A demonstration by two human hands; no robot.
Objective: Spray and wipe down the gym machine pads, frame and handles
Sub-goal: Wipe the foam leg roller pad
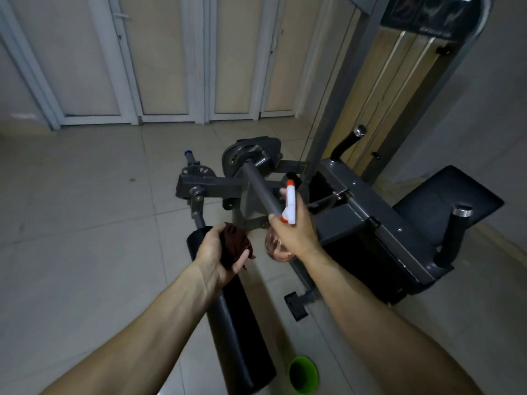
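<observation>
Right hand (296,235) grips spray bottle (289,206), nozzle beside grey bar (261,186) — mist lightly; left hand (214,252) bunches cloth (235,243) near bar — wipe promptly.

spray bottle (288,206): my right hand (293,235) covers most of its clear body; I cannot tell the liquid level.
cloth (235,246): bunched in my left hand (216,258), its underside hidden against my palm.
placard (422,12): cut by the top edge, print too dark to read.

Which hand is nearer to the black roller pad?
Left. The left hand, gripping the cloth, is over the roller pad; the right hand holds the spray bottle further right.
</observation>
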